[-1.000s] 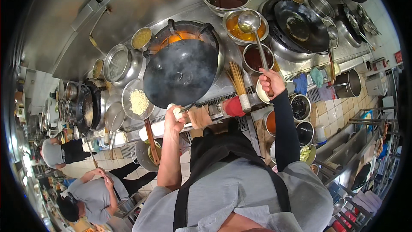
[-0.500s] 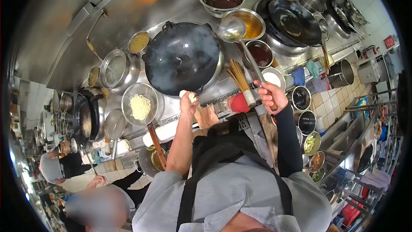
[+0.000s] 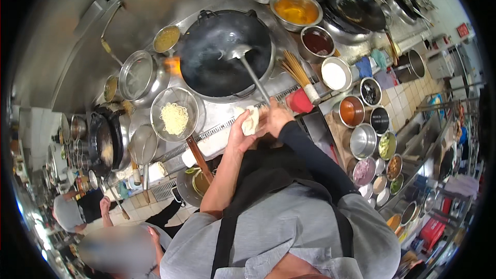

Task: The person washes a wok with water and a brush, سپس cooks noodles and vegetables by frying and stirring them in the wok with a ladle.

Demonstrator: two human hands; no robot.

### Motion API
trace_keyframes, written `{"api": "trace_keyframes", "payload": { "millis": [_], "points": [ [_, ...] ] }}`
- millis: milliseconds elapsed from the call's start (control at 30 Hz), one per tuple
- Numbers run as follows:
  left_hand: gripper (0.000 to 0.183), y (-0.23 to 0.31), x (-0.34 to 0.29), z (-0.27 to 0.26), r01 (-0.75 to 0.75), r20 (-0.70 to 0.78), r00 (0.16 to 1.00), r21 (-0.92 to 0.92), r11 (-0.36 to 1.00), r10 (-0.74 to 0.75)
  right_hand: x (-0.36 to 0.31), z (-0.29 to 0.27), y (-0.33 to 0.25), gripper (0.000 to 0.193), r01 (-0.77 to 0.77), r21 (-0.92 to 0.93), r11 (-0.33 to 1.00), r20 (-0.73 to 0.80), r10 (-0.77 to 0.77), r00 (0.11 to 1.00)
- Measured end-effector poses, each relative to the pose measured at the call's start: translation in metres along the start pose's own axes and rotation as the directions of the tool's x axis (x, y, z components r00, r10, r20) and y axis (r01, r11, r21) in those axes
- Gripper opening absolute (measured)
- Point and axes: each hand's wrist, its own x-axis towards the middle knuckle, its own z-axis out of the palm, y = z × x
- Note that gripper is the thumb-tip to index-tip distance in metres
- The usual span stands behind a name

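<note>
My right hand (image 3: pixel 279 117) is closed around the long handle of a steel ladle (image 3: pixel 254 76), whose bowl lies inside a large black wok (image 3: pixel 227 75). Faint smoke or steam hangs over the wok. A bunched cream cloth (image 3: pixel 250 122) is gripped in my left hand (image 3: pixel 239 133), close beside the right hand and short of the wok's near rim. Left of the wok, pale noodles (image 3: pixel 174 119) sit in a round wire strainer (image 3: pixel 192 104) with a wooden handle (image 3: pixel 199 157). A flame (image 3: pixel 173 65) shows at the wok's left side.
Bowls of orange liquid (image 3: pixel 296 9) and dark red liquid (image 3: pixel 318 41), a white-filled bowl (image 3: pixel 334 75) and a bamboo brush (image 3: pixel 299 75) stand right of the wok. Several ingredient pots lie further right, including an orange-red sauce pot (image 3: pixel 352 111). Another person (image 3: pixel 119 250) is at lower left.
The ladle has swung left from above the sauce bowls into the wok. My right hand has come in beside my left, which has drawn back from the wok's rim with the cloth.
</note>
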Motion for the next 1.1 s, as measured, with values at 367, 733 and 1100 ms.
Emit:
{"api": "trace_keyframes", "payload": {
  "millis": [367, 733, 1100],
  "points": [
    [0.032, -0.009, 0.020, 0.016, -0.224, -0.138, 0.958, 0.196, 0.955, 0.253, -0.102, -0.006, 0.103, 0.029, 0.251, 0.183, 0.950, -0.508, -0.127, 0.852],
    [0.035, -0.020, 0.023, 0.043, -0.139, -0.214, 0.955, 0.296, 0.945, 0.208, -0.291, -0.028, 0.431, 0.105, -0.879, -0.041, 0.475, -0.258, 0.845, 0.468],
    [0.034, -0.032, 0.033, 0.054, -0.171, -0.234, 0.943, 0.273, 0.947, 0.238, -0.289, 0.004, 0.493, 0.053, -0.755, 0.227, 0.615, -0.308, 0.781, 0.544]
  ]
}}
